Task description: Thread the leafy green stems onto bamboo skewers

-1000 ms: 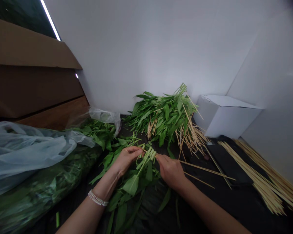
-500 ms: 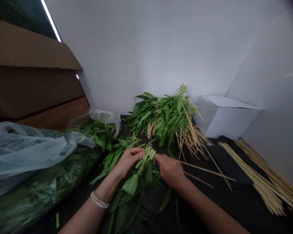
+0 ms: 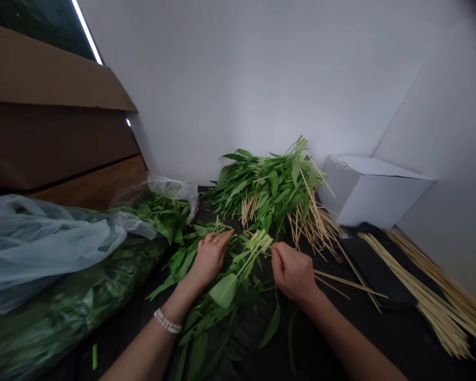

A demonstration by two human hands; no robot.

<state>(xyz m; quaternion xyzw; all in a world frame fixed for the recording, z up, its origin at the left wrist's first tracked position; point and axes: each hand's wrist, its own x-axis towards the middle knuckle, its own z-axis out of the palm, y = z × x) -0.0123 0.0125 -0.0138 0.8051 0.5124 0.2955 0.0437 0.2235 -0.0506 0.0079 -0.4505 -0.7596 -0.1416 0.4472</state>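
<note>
At centre, stems (image 3: 257, 244) slant up-right (leaves (image 3: 224, 290) lower-left).

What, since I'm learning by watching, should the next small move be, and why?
I'd probably bring the left hand down to pick one more stem from the loose greens. It is clear of the bunched stems and close to those greens, while the right hand pinches at the other side of the bunch, seemingly on the stick running through it.
</note>
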